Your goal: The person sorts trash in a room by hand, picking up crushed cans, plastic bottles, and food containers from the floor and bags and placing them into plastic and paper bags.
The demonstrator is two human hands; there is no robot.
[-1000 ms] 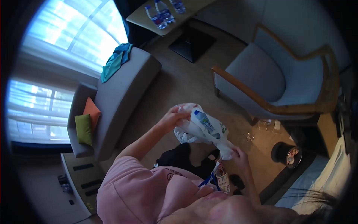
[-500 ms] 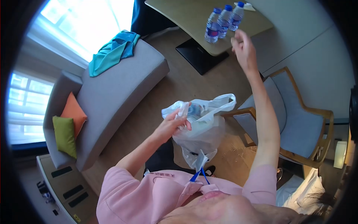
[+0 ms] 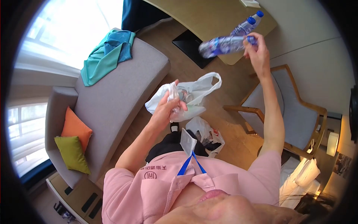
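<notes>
My right hand (image 3: pixel 259 56) grips a clear plastic water bottle (image 3: pixel 223 45) by its blue cap end. The bottle tilts nearly flat and is slightly blurred, in the air at the table's edge. Behind it, two similar water bottles (image 3: pixel 244 28) stand on the table (image 3: pixel 194 16). Closed round one side of the rim of a white plastic bag (image 3: pixel 199 87) is my left hand (image 3: pixel 164 108). The bag's mouth gapes, a loop handle sticks out to the right, and clear bottle-like items (image 3: pixel 186 96) show inside.
Another plastic bag (image 3: pixel 203 128) rests on the floor by my feet. A wooden-armed chair (image 3: pixel 298 115) is at right; a grey sofa (image 3: pixel 126 78) with a teal cloth (image 3: pixel 99 61) and orange and green cushions (image 3: pixel 74 153) is at left. A black flat object (image 3: pixel 188 46) lies below the table.
My right hand, near the bottles before, now holds one, lifted off the table and tipped left. My left hand and the bag have shifted left and up, uncovering the bag on the floor.
</notes>
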